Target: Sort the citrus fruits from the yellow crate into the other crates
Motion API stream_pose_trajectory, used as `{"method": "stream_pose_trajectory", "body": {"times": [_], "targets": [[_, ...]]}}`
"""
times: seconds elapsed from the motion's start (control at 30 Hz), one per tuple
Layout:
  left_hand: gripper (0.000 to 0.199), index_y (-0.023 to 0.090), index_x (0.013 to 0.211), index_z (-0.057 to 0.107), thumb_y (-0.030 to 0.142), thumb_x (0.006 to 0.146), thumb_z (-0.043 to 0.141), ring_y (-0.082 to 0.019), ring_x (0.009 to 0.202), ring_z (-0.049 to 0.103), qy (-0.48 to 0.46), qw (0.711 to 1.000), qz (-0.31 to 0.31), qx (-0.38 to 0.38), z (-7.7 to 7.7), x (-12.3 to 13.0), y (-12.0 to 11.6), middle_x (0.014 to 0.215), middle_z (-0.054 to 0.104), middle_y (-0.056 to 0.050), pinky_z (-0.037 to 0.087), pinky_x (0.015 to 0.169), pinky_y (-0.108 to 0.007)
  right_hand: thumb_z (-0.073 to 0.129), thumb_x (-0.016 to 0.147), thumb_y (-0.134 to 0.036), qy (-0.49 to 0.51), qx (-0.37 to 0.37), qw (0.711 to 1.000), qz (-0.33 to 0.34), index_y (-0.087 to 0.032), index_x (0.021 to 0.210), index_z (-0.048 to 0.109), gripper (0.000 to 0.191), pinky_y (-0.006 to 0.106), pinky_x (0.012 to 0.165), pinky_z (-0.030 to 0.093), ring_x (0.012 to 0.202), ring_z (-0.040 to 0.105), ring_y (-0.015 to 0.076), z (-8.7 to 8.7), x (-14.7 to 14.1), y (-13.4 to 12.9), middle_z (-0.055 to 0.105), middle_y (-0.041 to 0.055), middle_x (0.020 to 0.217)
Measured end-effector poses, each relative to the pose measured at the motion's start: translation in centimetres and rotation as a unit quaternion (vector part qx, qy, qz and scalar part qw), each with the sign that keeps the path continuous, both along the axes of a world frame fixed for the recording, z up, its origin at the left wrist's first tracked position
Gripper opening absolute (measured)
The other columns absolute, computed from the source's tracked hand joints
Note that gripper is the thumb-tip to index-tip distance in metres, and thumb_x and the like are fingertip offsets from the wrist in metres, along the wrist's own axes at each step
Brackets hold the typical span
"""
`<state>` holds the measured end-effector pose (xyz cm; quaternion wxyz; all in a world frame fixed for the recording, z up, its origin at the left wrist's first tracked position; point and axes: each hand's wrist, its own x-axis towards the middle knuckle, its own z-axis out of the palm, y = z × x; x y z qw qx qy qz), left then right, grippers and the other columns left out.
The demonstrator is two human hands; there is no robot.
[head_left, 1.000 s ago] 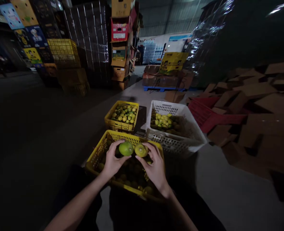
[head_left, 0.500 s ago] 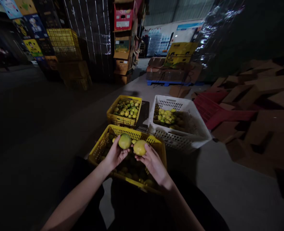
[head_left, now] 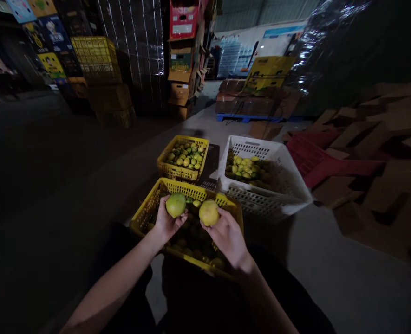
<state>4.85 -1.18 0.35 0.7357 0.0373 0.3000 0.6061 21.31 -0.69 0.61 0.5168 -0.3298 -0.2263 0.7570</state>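
Observation:
My left hand (head_left: 166, 224) is closed around a green citrus fruit (head_left: 176, 205), held over the near yellow crate (head_left: 143, 207). In my right hand (head_left: 228, 235) is a yellow citrus fruit (head_left: 209, 213), gripped by the fingers and level with the green one. A small gap separates the two fruits. Below my hands, the near crate contains more citrus fruits (head_left: 191, 243), mostly in shadow. Behind it stands a smaller-looking yellow crate (head_left: 182, 175) filled with green and yellow fruits (head_left: 187, 162). A white crate (head_left: 261, 198) to the right holds mostly yellow fruits (head_left: 243, 168) in its left part.
A red crate (head_left: 313, 157) lies among a heap of cardboard boxes (head_left: 382, 125) on the right. Further back are a blue pallet (head_left: 247, 118) with boxes, a tall carton stack (head_left: 180, 65) and stacked yellow crates (head_left: 96, 60). The floor is dimly lit.
The two fruits have moved apart, the green one slightly left and the yellow one slightly right, and both appear turned in my hands. The whole view has shifted a little.

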Motion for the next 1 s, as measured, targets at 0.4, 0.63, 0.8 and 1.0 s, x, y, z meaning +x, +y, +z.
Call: {"method": "stream_pose_trajectory", "body": {"times": [0.4, 0.63, 0.8, 1.0], "targets": [[0.031, 0.012, 0.092, 0.063, 0.042, 0.084, 0.059, -0.015, 0.056, 0.064, 0.068, 0.994, -0.083, -0.024, 0.5, 0.7, -0.6, 0.071, 0.067, -0.006, 0.054, 0.056, -0.026, 0.066, 0.071, -0.043, -0.013, -0.012, 1.0, 0.018, -0.025, 0.076, 0.064, 0.019, 0.03, 0.046, 0.044, 0.067, 0.062, 0.0205, 0.0, -0.5, -0.3, 0.071, 0.0027, 0.082], [0.038, 0.01, 0.097, 0.062, 0.045, 0.086, 0.052, -0.018, 0.068, 0.067, 0.047, 0.996, -0.078, -0.015, 0.8, 0.7, -0.9, 0.082, 0.069, -0.011, 0.057, 0.068, -0.032, 0.067, 0.072, -0.04, -0.001, 0.001, 1.0, 0.015, -0.023, 0.077, 0.065, 0.018, 0.027, 0.047, 0.044, 0.072, 0.065, 0.0205, 0.3, -0.6, -0.5, 0.072, 0.0019, 0.081], [0.042, 0.013, 0.113, 0.058, 0.044, 0.086, 0.046, -0.025, 0.098, 0.066, 0.019, 0.998, -0.062, 0.021, 0.7, 0.6, -0.9, 0.1, 0.069, -0.013, 0.054, 0.086, -0.043, 0.066, 0.068, -0.036, 0.039, -0.029, 0.999, -0.009, -0.024, 0.08, 0.067, 0.017, 0.038, 0.076, 0.054, 0.089, 0.066, 0.0232, -0.1, -0.3, -0.1, 0.073, 0.0016, 0.087], [0.043, 0.01, 0.116, 0.055, 0.043, 0.089, 0.05, -0.024, 0.103, 0.064, -0.001, 0.999, -0.035, 0.012, 0.0, 0.8, -0.6, 0.111, 0.066, -0.015, 0.052, 0.088, -0.036, 0.072, 0.067, -0.04, 0.0, -0.014, 1.0, -0.02, -0.028, 0.087, 0.065, 0.024, 0.045, 0.089, 0.053, 0.104, 0.064, 0.025, -2.0, -0.2, 0.6, 0.072, 0.0003, 0.098]]}}
